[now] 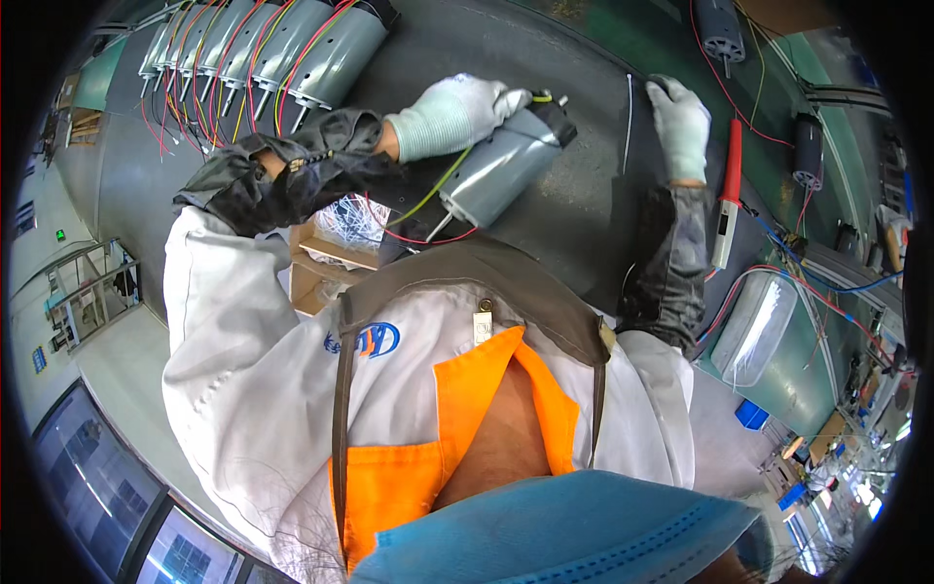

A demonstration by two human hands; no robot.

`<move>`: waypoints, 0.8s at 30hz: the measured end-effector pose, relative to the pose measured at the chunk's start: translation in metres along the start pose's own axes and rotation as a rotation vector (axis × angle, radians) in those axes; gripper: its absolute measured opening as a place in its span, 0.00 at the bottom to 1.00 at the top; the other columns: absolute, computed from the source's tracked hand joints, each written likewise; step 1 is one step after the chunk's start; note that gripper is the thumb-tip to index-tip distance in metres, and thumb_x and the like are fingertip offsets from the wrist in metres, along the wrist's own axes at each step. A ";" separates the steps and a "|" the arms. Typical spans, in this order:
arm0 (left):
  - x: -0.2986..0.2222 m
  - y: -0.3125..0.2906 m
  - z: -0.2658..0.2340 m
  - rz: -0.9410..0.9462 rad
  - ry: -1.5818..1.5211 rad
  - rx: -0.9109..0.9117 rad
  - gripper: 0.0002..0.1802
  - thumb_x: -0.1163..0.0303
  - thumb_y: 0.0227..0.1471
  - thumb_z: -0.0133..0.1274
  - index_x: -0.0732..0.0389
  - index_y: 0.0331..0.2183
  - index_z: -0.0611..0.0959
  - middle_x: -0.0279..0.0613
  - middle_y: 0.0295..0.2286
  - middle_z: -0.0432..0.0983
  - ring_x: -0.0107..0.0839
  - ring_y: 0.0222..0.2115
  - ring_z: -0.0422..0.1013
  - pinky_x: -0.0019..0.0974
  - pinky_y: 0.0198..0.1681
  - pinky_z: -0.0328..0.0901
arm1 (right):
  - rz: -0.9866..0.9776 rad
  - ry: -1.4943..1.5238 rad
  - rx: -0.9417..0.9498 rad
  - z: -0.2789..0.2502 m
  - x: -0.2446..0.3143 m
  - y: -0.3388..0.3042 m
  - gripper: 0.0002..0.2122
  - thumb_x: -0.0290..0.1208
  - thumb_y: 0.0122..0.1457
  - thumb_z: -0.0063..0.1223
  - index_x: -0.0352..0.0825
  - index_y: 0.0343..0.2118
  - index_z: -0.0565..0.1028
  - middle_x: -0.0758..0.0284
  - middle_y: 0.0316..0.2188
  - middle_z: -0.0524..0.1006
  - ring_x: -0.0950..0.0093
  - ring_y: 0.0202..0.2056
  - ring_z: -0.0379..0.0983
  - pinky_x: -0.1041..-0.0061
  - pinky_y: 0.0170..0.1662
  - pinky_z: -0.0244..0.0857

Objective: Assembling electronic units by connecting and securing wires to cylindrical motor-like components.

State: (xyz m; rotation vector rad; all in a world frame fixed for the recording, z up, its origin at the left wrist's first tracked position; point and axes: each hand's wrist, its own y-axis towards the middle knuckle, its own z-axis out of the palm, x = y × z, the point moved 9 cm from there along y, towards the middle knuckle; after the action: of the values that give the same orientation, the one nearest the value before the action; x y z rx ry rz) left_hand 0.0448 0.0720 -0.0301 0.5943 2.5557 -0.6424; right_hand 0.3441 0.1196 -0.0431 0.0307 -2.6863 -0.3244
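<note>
A grey cylindrical electric motor (501, 170) lies at a slant in front of me, its shaft pointing down-left toward my apron. My left hand (452, 115), in a white knitted glove, is closed over its far upper end. A yellow-green wire (443, 185) passes under that hand, and a red wire loops near the shaft. My left fingertips are partly hidden. To the right, my gloved right hand (681, 127) is at the dark worktop with loosely bent fingers and nothing visible in it. Just left of it, apart from the fingers, lies a thin white cable tie (628, 122).
Several similar motors (326, 58) with coloured wires stand in a row at the far left. A red-and-white handheld tool (728, 195) lies right of my right forearm. Smaller black motors (808, 151) are at the right. A cardboard box (316, 282) holds white strips (352, 222).
</note>
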 end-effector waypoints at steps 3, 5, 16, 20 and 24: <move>0.008 -0.017 0.019 0.060 -0.091 -0.057 0.26 0.50 0.68 0.42 0.60 0.49 0.81 0.59 0.38 0.80 0.56 0.42 0.76 0.48 0.45 0.70 | 0.045 -0.429 0.001 0.008 0.046 -0.001 0.12 0.43 0.59 0.59 0.39 0.34 0.82 0.58 0.33 0.80 0.57 0.41 0.78 0.60 0.43 0.73; 0.001 -0.026 0.015 0.045 -0.242 0.060 0.25 0.51 0.68 0.42 0.60 0.51 0.80 0.58 0.38 0.80 0.56 0.42 0.76 0.47 0.46 0.70 | -0.032 -0.600 0.017 0.009 0.070 0.000 0.10 0.42 0.59 0.59 0.40 0.34 0.81 0.60 0.33 0.80 0.56 0.40 0.78 0.60 0.41 0.73; 0.001 -0.031 -0.013 0.060 -0.413 0.672 0.34 0.51 0.58 0.58 0.74 0.52 0.77 0.50 0.39 0.82 0.34 0.37 0.77 0.35 0.43 0.71 | 0.238 1.070 0.112 -0.096 0.117 -0.053 0.13 0.34 0.67 0.52 0.26 0.43 0.77 0.64 0.33 0.80 0.78 0.29 0.79 0.80 0.30 0.73; -0.003 -0.033 -0.031 0.566 -0.699 0.801 0.35 0.43 0.63 0.41 0.70 0.46 0.79 0.42 0.33 0.80 0.29 0.30 0.78 0.31 0.27 0.70 | 0.508 1.387 0.390 -0.066 0.149 -0.116 0.13 0.30 0.65 0.56 0.25 0.46 0.73 0.60 0.36 0.80 0.72 0.30 0.83 0.79 0.32 0.79; -0.005 -0.034 -0.033 0.183 -0.525 0.808 0.34 0.43 0.67 0.38 0.67 0.44 0.82 0.41 0.31 0.80 0.27 0.23 0.74 0.30 0.24 0.68 | 0.501 1.585 0.240 -0.010 0.185 -0.144 0.09 0.21 0.66 0.51 0.23 0.47 0.72 0.51 0.45 0.79 0.64 0.44 0.81 0.68 0.47 0.78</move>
State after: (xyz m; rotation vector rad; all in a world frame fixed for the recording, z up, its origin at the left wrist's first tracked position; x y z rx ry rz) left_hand 0.0219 0.0604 0.0101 0.7642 1.6753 -1.5389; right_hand 0.1767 -0.0364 0.0094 -0.2167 -1.0745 0.1699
